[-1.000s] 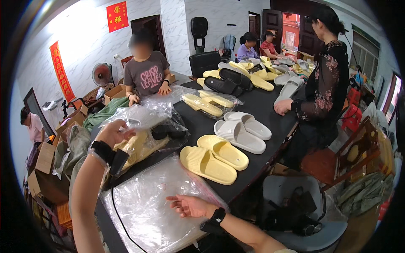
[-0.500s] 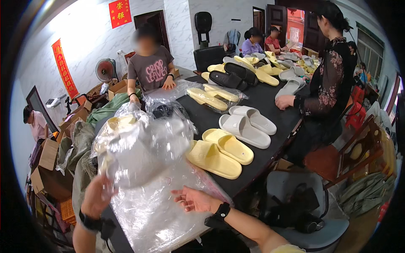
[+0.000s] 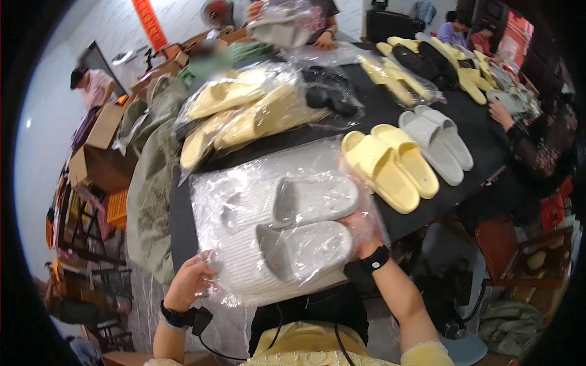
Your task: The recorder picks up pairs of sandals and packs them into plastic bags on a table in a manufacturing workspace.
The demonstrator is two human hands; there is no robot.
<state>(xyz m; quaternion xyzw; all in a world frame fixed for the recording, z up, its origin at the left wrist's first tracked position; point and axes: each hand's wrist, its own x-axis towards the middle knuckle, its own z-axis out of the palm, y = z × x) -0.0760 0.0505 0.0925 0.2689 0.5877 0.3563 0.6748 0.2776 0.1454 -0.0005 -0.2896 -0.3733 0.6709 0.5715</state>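
A pair of light grey ribbed slippers (image 3: 305,247) lies in a clear plastic bag (image 3: 213,180) at the table's near edge, toes to the left. The fingers of my left hand (image 3: 192,277) pinch the bag's near left corner beside the toe of the closer slipper. At the heel ends, my right hand (image 3: 364,230) grips the pair from the right, its fingers partly hidden by slipper and film. Just beyond that hand sits a loose pair of yellow slippers (image 3: 394,168), with loose grey slippers (image 3: 436,143) to their right.
Bagged yellow slippers (image 3: 250,116) are piled at the left, next to bagged black slippers (image 3: 329,91). Across the table a person holds up a grey item in plastic (image 3: 281,24). At right, another person's hand (image 3: 502,114) touches grey slippers. Chairs and cardboard boxes (image 3: 101,152) flank the table.
My view has tilted down. The grey bagged slippers, blurred and raised in my left hand before, now lie flat before me. My right hand has gone from open to gripping their heel end.
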